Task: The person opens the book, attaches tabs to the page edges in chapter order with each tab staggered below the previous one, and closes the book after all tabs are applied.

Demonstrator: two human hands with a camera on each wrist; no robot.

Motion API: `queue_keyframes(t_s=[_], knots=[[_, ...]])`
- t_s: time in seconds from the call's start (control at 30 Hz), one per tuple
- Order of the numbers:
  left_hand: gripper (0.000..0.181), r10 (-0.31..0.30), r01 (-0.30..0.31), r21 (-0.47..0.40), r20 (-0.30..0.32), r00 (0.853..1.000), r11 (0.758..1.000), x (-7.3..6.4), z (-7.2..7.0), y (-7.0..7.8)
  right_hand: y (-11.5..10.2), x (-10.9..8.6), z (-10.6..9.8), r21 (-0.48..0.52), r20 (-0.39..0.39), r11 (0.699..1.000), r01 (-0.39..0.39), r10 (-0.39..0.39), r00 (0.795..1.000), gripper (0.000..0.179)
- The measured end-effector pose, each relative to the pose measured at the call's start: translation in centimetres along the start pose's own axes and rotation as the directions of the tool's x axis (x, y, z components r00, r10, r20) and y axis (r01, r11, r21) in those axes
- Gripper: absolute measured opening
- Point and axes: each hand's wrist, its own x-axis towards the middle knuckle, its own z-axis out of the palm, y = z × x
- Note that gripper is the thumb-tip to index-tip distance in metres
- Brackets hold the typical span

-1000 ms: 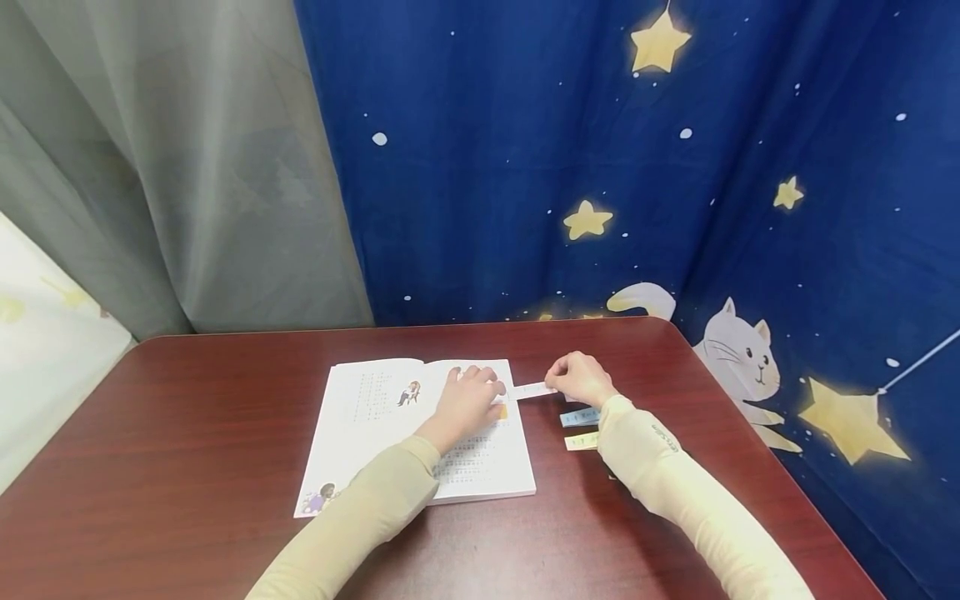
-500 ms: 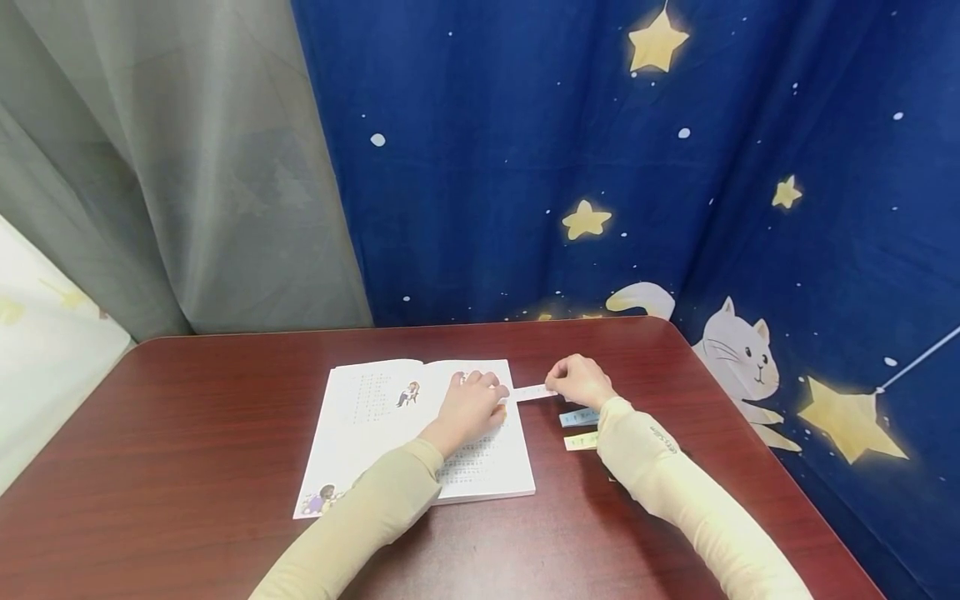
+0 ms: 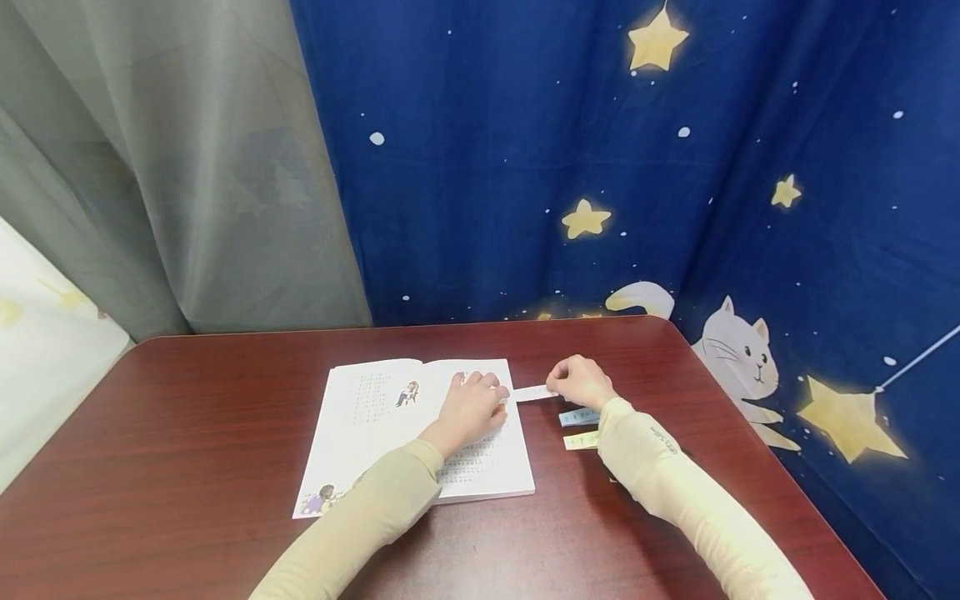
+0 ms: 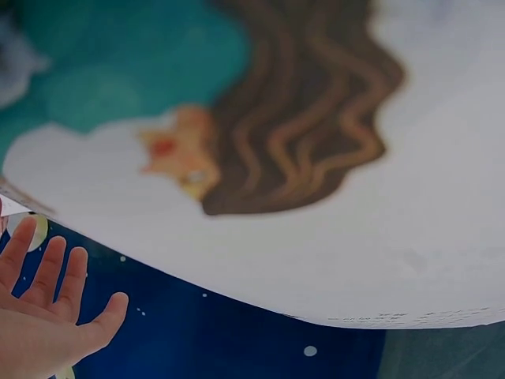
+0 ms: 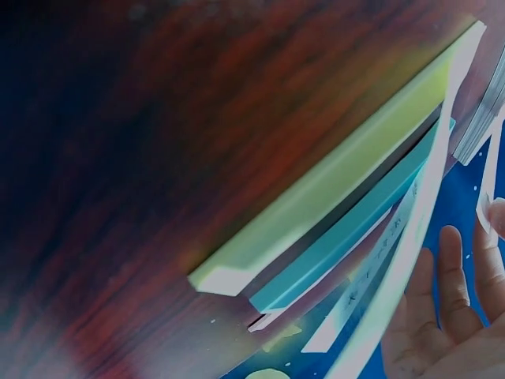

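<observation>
An open book (image 3: 360,454) with printed text and small pictures lies on the table. On its right page rests my left hand (image 3: 468,410), palm down; the left wrist view shows its fingers (image 4: 69,284) spread beside the page. To the right of the book, my right hand (image 3: 581,382) pinches a white paper strip (image 3: 533,392) between thumb and fingertips. The strip's left end meets the book's right edge; whether it goes between pages I cannot tell. Below that hand lie a blue strip (image 3: 577,417) and a yellow strip (image 3: 581,441), partly covered by hand and sleeve.
The dark red table (image 3: 187,425) has its far edge against a grey curtain (image 3: 225,208) and a blue star-patterned curtain (image 3: 480,167). In the right wrist view, the yellow strip (image 5: 339,174) and blue strip (image 5: 351,221) lie side by side near other pale strips.
Over the last second my left hand has shifted slightly right and down on the page. My right hand stays nearly still with the white paper strip in its pinch.
</observation>
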Motion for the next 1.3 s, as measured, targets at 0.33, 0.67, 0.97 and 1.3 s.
queue_keyframes(t_s=[0.33, 0.67, 0.97, 1.3], knots=[[0.023, 0.022, -0.023, 0.002, 0.018, 1.0, 1.0, 0.06, 0.02, 0.16, 0.08, -0.06, 0.12, 0.002, 0.001, 1.0, 0.007, -0.007, 1.0, 0.007], [0.017, 0.055, -0.055, 0.007, 0.085, 0.995, 0.998, -0.01, 0.34, 0.22, 0.12, -0.02, 0.12, -0.015, 0.001, 1.0, 0.014, -0.014, 1.0, 0.007], [0.024, 0.052, -0.055, 0.036, 0.08, 0.995, 0.998, 0.05, 0.51, 0.33, 0.13, 0.04, 0.2, -0.017, 0.014, 1.0, 0.006, -0.006, 1.0, 0.006], [0.043, 0.05, -0.044, -0.034, 0.207, 0.977, 0.998, -0.07, 0.24, 0.57, 0.23, 0.01, 0.39, -0.029, -0.001, 0.999, 0.02, -0.02, 1.0, 0.005]])
